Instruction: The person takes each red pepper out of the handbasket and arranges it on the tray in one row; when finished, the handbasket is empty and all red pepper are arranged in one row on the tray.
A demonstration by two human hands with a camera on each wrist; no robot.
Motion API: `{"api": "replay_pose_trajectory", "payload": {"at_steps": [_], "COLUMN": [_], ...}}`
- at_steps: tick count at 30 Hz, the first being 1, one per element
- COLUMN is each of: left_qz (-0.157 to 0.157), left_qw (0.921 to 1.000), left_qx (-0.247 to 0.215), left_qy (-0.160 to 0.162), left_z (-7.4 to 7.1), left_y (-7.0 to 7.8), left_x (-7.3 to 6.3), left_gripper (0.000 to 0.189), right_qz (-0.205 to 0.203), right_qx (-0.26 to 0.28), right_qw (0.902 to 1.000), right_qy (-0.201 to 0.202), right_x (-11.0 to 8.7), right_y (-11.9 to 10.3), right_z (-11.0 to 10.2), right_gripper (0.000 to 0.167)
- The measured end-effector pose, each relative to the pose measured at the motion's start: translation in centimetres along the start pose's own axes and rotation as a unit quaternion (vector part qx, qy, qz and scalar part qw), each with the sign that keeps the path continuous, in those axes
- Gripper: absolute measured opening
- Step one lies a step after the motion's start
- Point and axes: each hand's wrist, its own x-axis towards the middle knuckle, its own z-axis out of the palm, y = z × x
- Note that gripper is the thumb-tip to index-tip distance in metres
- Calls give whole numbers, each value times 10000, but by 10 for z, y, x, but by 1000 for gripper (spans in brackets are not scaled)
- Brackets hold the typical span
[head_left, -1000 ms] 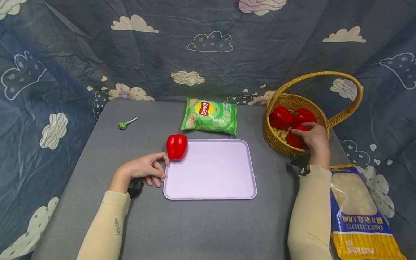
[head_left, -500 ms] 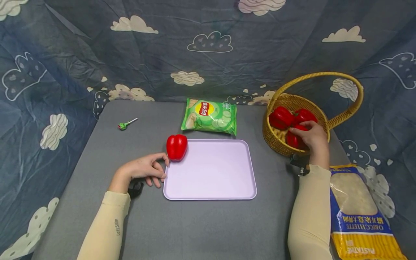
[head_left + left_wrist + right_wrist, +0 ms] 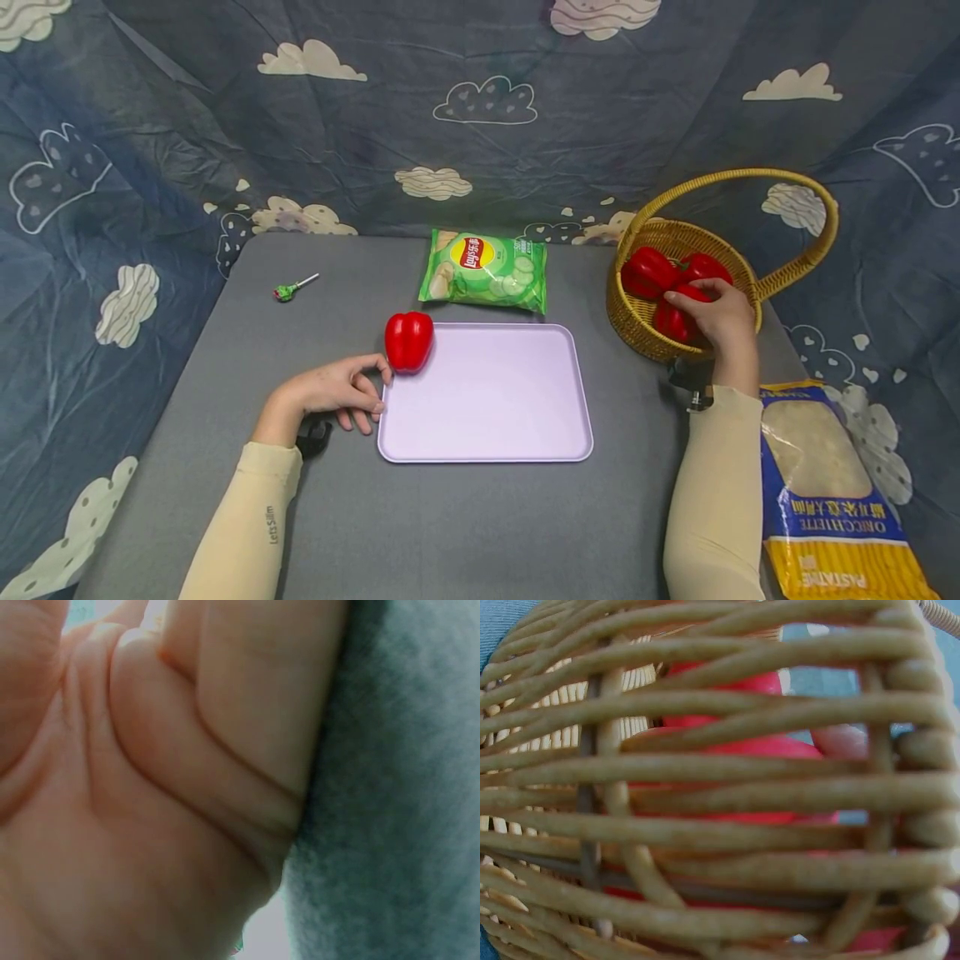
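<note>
In the head view my right hand (image 3: 722,312) reaches over the near rim of the wicker basket (image 3: 637,329). Its thumb and fingers grip a red bell pepper (image 3: 675,322) inside, partly hidden by the hand. Two more red bell peppers (image 3: 649,272) lie behind it. Through the weave, the right wrist view shows red pepper skin (image 3: 735,746). My left hand (image 3: 330,390) is at the left rim of the lilac tray (image 3: 487,392), fingers loosely bent, thumb tip right at the edge. Another bell pepper (image 3: 408,342) sits on the tray's far left corner, close to the index fingertip.
A green chip bag (image 3: 483,271) lies behind the tray. Far left on the grey table (image 3: 480,533) is a lollipop (image 3: 285,292). A blue and yellow pasta bag (image 3: 832,492) lies beside my right forearm. The basket's tall handle (image 3: 738,173) arches above it.
Inside the basket, the gripped bell pepper has shifted slightly left, and my right thumb has moved left with it. My left hand, the tray and the pepper on it stay put.
</note>
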Motion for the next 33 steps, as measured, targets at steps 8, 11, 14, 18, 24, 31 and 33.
{"api": "replay_pose_trajectory", "payload": {"at_steps": [8,11,14,18,24,31,33], "left_qz": [-56,-39,-27,-44,-57,-55,-74], "left_qw": [10000,10000,10000,10000,10000,10000,10000], "left_qx": [12,-5,-7,1,-13,-27,-30], "left_qy": [23,8,3,22,41,32,33], "left_z": [0,0,0,0,0,0,0], "left_y": [-1,-1,-1,-1,-1,-1,-1], "left_x": [1,1,1,2,1,1,1], "left_gripper": [42,41,41,41,42,42,42], "right_qz": [-113,-235,-351,-448,-552,-912,-1059], "right_qx": [274,238,95,14,136,176,200], "right_qw": [9990,9981,9968,9955,9951,9938,9925], "right_qy": [326,524,714,830,808,618,578], "right_x": [-3,-7,-12,-21,-41,-72,-81], "right_y": [-1,-3,-8,-17,-36,-60,-67], "right_z": [0,-1,-4,-6,-8,-2,2], "right_gripper": [89,88,87,87,86,85,83]}}
